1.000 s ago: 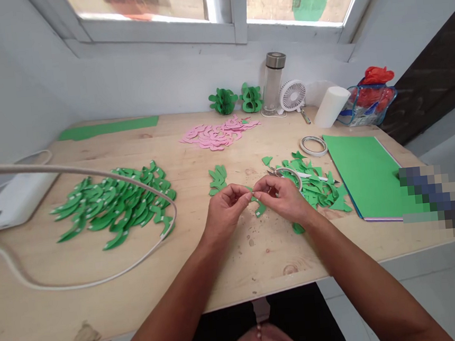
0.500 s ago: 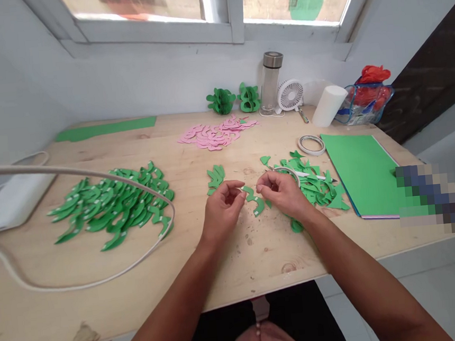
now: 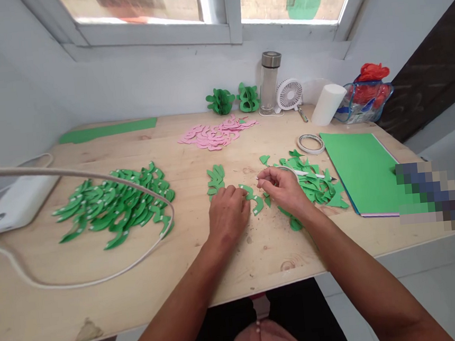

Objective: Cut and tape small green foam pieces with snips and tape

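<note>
My left hand (image 3: 228, 213) rests low over the table, its fingers curled down onto the upper left end of a wavy green paper cutout (image 3: 257, 206). Small white patches, like bits of tape, dot that cutout. To its right, my right hand (image 3: 283, 189) is closed in a pinch, apart from the cutout. Whatever is between its fingertips is too small to make out. A ring of tape (image 3: 290, 169) shows partly behind the right hand. Just beyond my left hand lies a small stack of green cutouts (image 3: 216, 177).
A heap of taped green cutouts (image 3: 122, 201) lies left, crossed by a white cable (image 3: 133, 186). Green scraps (image 3: 320, 189) and a pen (image 3: 311, 174) lie right, beside green sheets (image 3: 361, 172). Pink cutouts (image 3: 212, 134), a glass bottle (image 3: 270, 84) and a fan (image 3: 289, 95) are at the back.
My left hand has turned from a raised pinch at the cutout's end to palm down, fingers pressing over it. My right hand stays pinched, shifted only slightly.
</note>
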Tool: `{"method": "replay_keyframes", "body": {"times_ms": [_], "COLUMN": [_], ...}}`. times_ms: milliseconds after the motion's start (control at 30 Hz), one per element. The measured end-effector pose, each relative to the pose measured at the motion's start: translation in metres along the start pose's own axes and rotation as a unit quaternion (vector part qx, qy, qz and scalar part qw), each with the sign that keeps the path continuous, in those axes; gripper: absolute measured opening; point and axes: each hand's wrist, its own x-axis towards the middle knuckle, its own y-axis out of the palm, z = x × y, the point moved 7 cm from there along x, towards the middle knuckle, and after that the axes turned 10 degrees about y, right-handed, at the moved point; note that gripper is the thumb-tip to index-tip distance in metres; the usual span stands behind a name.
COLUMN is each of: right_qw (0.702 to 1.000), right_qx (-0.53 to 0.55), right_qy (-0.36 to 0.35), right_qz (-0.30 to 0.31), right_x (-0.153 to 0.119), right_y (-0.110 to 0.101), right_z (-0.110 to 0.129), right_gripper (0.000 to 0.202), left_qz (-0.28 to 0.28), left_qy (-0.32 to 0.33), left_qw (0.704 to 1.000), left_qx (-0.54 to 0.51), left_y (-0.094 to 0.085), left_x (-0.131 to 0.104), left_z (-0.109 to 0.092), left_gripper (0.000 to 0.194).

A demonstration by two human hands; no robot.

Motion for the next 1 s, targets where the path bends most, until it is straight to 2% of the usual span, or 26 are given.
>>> {"method": "replay_keyframes", "body": {"times_ms": [233, 500, 667, 767, 900, 1000], "right_qw": [1.000, 1.000, 1.000, 1.000, 1.000, 1.000], "right_qx": [0.000, 0.006, 0.015, 0.016, 0.010, 0.008], "right_qy": [0.001, 0.000, 0.001, 0.001, -0.001, 0.002], "right_qz": [0.004, 0.011, 0.017, 0.013, 0.007, 0.007], "right_x": [-0.001, -0.001, 0.000, 0.001, 0.001, 0.001], "right_y": [0.001, 0.002, 0.003, 0.002, 0.002, 0.002], "right_z": [0.001, -0.001, -0.002, -0.003, -0.002, -0.002], "right_gripper": [0.014, 0.014, 0.014, 0.014, 0.014, 0.014], "left_qz": [0.015, 0.005, 0.018, 0.024, 0.029, 0.033], "left_qy": [-0.015, -0.009, 0.036, 0.061, 0.073, 0.083], "left_qw": [1.000, 1.000, 0.998, 0.997, 0.997, 0.996], "left_qx": [-0.007, -0.017, -0.048, -0.031, -0.002, 0.005], "left_y": [0.003, 0.001, 0.001, 0.001, 0.004, 0.005], "left_x": [0.003, 0.001, 0.000, -0.001, -0.003, -0.003], "left_z": [-0.002, -0.003, -0.016, -0.023, -0.025, -0.025], "left_gripper": [0.010, 0.010, 0.017, 0.021, 0.006, 0.007]}}
